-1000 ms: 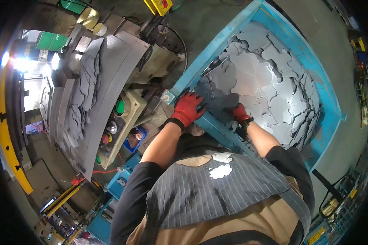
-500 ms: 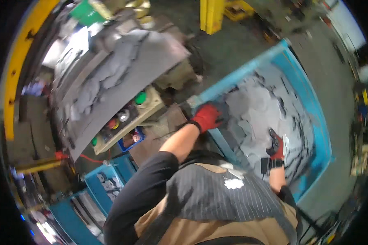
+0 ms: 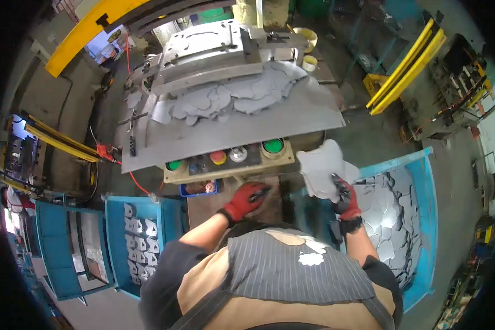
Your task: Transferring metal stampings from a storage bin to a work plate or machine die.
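Observation:
My right hand (image 3: 346,201), in a red glove with dark fingertips, grips flat grey metal blanks (image 3: 321,168) of irregular outline. They look like more than one, overlapping, and hang over the left rim of a blue bin (image 3: 432,220). Inside that bin lie many similar grey blanks (image 3: 384,217). In front of my body, my left hand (image 3: 246,201), also in a red glove, is held in the air with nothing visible in it. Its fingers point right, loosely extended. Beyond it is a control box (image 3: 231,171) with green and red buttons.
A metal table (image 3: 291,118) ahead carries a heap of grey blanks (image 3: 203,102) and a die block (image 3: 203,47). To the left, a blue bin (image 3: 110,231) holds small cut pieces (image 3: 143,242). Yellow posts (image 3: 407,66) stand at far right. A blue tray (image 3: 201,188) sits below the control box.
My view has turned left from the bin toward the table. My right hand has come up out of the bin with blanks in it. My left hand has left the bin's edge.

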`<state>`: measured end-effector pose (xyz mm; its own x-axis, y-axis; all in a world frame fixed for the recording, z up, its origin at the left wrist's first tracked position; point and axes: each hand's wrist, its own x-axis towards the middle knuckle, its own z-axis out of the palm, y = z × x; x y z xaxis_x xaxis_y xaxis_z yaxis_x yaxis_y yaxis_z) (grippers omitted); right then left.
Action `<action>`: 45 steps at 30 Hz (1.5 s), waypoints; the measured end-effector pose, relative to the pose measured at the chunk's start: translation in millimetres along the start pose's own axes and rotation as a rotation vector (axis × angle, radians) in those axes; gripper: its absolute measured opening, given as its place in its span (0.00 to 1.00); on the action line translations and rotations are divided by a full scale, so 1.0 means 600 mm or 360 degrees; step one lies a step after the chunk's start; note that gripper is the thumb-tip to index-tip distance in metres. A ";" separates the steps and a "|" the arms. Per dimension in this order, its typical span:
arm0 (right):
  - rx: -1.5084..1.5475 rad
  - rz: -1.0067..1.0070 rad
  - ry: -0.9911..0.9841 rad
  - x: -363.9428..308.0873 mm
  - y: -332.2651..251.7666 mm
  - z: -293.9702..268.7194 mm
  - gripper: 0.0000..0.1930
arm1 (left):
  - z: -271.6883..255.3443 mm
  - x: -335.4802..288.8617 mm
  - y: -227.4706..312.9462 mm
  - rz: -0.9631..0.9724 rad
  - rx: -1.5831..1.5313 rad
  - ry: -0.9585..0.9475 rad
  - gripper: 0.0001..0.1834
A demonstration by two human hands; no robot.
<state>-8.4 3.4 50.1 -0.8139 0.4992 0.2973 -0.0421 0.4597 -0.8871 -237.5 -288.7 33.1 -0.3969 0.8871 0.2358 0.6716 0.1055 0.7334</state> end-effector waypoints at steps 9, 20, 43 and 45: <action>0.2101 0.0991 0.0063 0.427 -0.081 0.448 0.15 | -0.199 -0.328 -0.212 -0.0836 -0.0051 0.0425 0.15; 0.1605 0.0836 -0.0898 0.450 -0.197 0.563 0.16 | -0.250 -0.149 -0.250 -0.0071 -0.0035 0.0151 0.17; 0.0093 0.1677 0.1130 -0.318 0.166 -0.420 0.21 | 0.318 0.381 0.192 0.0758 -0.0249 -0.0907 0.22; -0.0668 0.1629 0.0707 -0.347 0.255 -0.422 0.29 | 0.385 0.383 0.210 0.0778 0.0022 -0.1063 0.22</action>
<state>301.0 155.9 -58.1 -0.0832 0.9466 -0.3116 0.7701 -0.1374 -0.6229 -99.5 32.5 32.4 0.3942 0.9142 0.0944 0.6814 -0.3597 0.6374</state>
